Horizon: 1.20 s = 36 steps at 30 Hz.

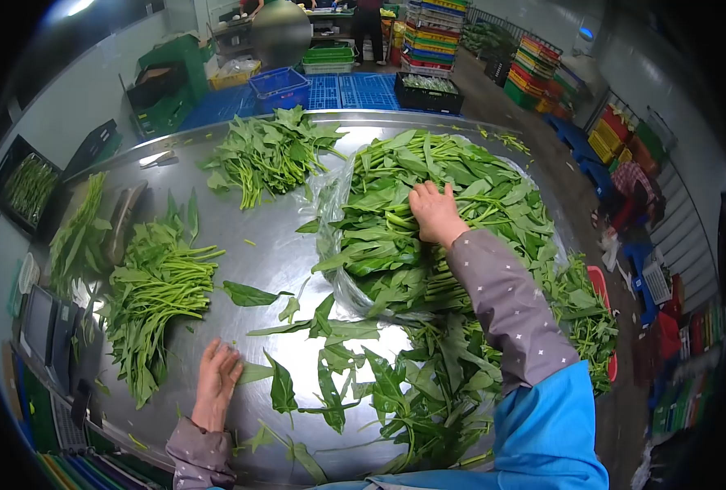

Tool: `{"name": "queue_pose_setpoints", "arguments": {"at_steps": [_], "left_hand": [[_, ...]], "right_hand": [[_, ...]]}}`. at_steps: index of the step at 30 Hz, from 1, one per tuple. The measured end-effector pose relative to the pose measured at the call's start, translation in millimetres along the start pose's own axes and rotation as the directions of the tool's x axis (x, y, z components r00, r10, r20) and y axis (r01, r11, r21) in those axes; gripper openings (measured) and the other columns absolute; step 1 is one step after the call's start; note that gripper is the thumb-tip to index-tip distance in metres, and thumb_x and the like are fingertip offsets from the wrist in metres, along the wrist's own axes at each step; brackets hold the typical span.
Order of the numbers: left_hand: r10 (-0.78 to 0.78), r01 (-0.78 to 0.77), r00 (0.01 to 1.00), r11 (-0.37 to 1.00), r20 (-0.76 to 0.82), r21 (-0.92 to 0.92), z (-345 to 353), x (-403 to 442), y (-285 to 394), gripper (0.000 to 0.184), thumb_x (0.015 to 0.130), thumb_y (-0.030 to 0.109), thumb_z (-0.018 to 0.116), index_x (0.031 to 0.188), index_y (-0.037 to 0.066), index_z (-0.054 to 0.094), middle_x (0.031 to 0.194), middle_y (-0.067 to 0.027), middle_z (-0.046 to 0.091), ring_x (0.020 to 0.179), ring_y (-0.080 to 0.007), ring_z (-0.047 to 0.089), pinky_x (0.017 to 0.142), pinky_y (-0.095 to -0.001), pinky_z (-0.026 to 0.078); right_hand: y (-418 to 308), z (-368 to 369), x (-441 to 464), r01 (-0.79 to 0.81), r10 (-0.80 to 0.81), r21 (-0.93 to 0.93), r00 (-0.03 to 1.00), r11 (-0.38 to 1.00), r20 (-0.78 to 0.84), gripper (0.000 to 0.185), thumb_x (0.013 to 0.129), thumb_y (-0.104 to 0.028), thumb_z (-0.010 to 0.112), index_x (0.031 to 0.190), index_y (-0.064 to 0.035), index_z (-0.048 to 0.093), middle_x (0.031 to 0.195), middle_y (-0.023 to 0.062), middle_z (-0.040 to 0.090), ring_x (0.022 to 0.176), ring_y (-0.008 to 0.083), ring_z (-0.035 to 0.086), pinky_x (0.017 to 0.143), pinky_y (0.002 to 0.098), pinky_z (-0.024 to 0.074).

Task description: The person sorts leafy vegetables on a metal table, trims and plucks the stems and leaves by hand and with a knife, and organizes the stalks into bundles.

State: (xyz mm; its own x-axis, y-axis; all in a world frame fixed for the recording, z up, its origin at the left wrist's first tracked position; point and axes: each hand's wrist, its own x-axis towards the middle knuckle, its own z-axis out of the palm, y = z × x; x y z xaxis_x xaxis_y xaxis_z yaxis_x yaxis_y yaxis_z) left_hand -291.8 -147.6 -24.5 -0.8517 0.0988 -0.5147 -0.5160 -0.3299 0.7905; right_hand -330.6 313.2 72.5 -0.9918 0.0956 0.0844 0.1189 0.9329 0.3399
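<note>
My right hand [438, 214] reaches onto a big heap of water spinach [493, 184] lying on clear plastic wrap [342, 278]. Its fingers curl into the stems and leaves, and the fingertips are partly hidden. Low on the left, my left hand [217, 382] rests over the metal table [248, 245], fingers loosely apart with nothing seen in them. Beside its fingertips lies a loose leaf [281, 388]. To the left of the heap is a bunch of water spinach [155, 294], and a further bunch [269, 155] sits at the table's far side.
Loose leaves [412, 392] cover the near middle of the table. A knife [159, 160] lies at the far left. A scale-like dark device [44, 327] stands at the left edge. A red basket [599, 286] holds greens at the right. Beyond are a blue crate [281, 86] and stacked crates [432, 37].
</note>
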Motion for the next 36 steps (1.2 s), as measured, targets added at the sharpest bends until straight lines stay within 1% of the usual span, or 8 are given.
{"name": "queue_pose_setpoints", "arguments": {"at_steps": [5,7,12,16,19,24,31,36], "left_hand": [[-0.090,0.090,0.994,0.996,0.056,-0.007,9.1,-17.1,-12.3,0.047,0.079,0.011,0.057,0.121,0.009,0.036,0.108,-0.0047,0.047,0.092,-0.0174,0.051,0.076,-0.0322,0.043],[-0.108,0.108,0.993,0.994,0.055,0.005,9.4,-19.0,-17.6,0.047,0.079,0.011,0.057,0.121,0.008,0.036,0.108,-0.0047,0.047,0.092,-0.0175,0.051,0.076,-0.0319,0.043],[-0.143,0.141,0.986,0.989,0.081,0.034,21.3,-22.6,-25.6,0.046,0.080,0.011,0.057,0.120,0.008,0.037,0.109,-0.0051,0.047,0.093,-0.0180,0.051,0.076,-0.0320,0.043],[-0.169,0.161,0.978,0.985,0.124,0.066,28.9,-30.6,-26.9,0.043,0.079,0.012,0.057,0.119,0.008,0.039,0.106,-0.0048,0.050,0.092,-0.0181,0.052,0.075,-0.0322,0.044],[-0.172,0.165,0.976,0.985,0.136,0.057,28.4,-34.8,-29.6,0.042,0.079,0.012,0.058,0.117,0.008,0.040,0.104,-0.0044,0.052,0.091,-0.0179,0.053,0.075,-0.0321,0.044],[-0.201,0.196,0.973,0.979,0.114,0.052,24.8,-34.8,-41.3,0.040,0.079,0.011,0.059,0.115,0.008,0.041,0.102,-0.0046,0.053,0.090,-0.0179,0.054,0.075,-0.0322,0.044],[-0.248,0.240,0.957,0.968,0.150,0.067,33.2,-41.6,-40.8,0.041,0.078,0.011,0.060,0.114,0.008,0.041,0.101,-0.0053,0.053,0.089,-0.0191,0.054,0.074,-0.0326,0.045],[-0.246,0.243,0.961,0.969,0.129,0.038,26.5,-36.5,-48.9,0.040,0.078,0.011,0.060,0.114,0.008,0.041,0.103,-0.0057,0.053,0.088,-0.0192,0.054,0.074,-0.0315,0.044]], "right_hand": [[27.4,-29.0,-20.8,0.125,-0.116,0.060,0.984,0.990,-0.137,0.046,0.056,-0.009,0.063,0.099,-0.0059,0.047,0.098,0.0083,0.050,0.102,0.0242,0.046,0.087,0.0533,0.0311],[40.9,-39.0,-35.3,0.225,-0.160,0.215,0.946,0.950,-0.283,0.047,0.056,-0.009,0.063,0.100,-0.0072,0.047,0.099,0.0078,0.050,0.102,0.0243,0.046,0.089,0.0521,0.0300],[39.2,-67.0,-53.3,0.269,-0.097,0.417,0.916,0.868,-0.389,0.032,0.064,-0.009,0.058,0.093,-0.0105,0.045,0.080,0.0041,0.055,0.085,0.0233,0.054,0.084,0.0428,0.0352],[60.3,-82.9,-47.8,0.310,-0.009,0.459,0.836,0.833,-0.548,0.032,0.068,-0.009,0.059,0.098,-0.0099,0.047,0.083,0.0043,0.057,0.083,0.0241,0.055,0.076,0.0378,0.0399],[79.0,-82.5,-66.1,0.234,-0.027,0.398,0.887,0.887,-0.462,0.038,0.067,-0.011,0.062,0.102,-0.0096,0.048,0.089,0.0061,0.057,0.088,0.0248,0.054,0.077,0.0384,0.0396],[85.6,-32.7,-78.7,0.157,-0.124,0.145,0.969,0.977,-0.213,0.079,0.057,-0.016,0.070,0.127,-0.0090,0.034,0.127,0.0086,0.039,0.117,0.0249,0.038,0.090,0.0430,0.0350],[81.9,-7.7,-44.4,0.231,-0.221,0.164,0.972,0.959,-0.079,0.078,0.060,-0.016,0.071,0.127,-0.0114,0.033,0.126,0.0079,0.040,0.117,0.0239,0.038,0.097,0.0437,0.0309],[52.7,-25.4,-57.5,0.320,-0.308,0.050,0.937,0.946,-0.167,0.080,0.054,-0.027,0.074,0.124,-0.0085,0.038,0.126,0.0065,0.041,0.120,0.0252,0.035,0.099,0.0516,0.0257]]}}
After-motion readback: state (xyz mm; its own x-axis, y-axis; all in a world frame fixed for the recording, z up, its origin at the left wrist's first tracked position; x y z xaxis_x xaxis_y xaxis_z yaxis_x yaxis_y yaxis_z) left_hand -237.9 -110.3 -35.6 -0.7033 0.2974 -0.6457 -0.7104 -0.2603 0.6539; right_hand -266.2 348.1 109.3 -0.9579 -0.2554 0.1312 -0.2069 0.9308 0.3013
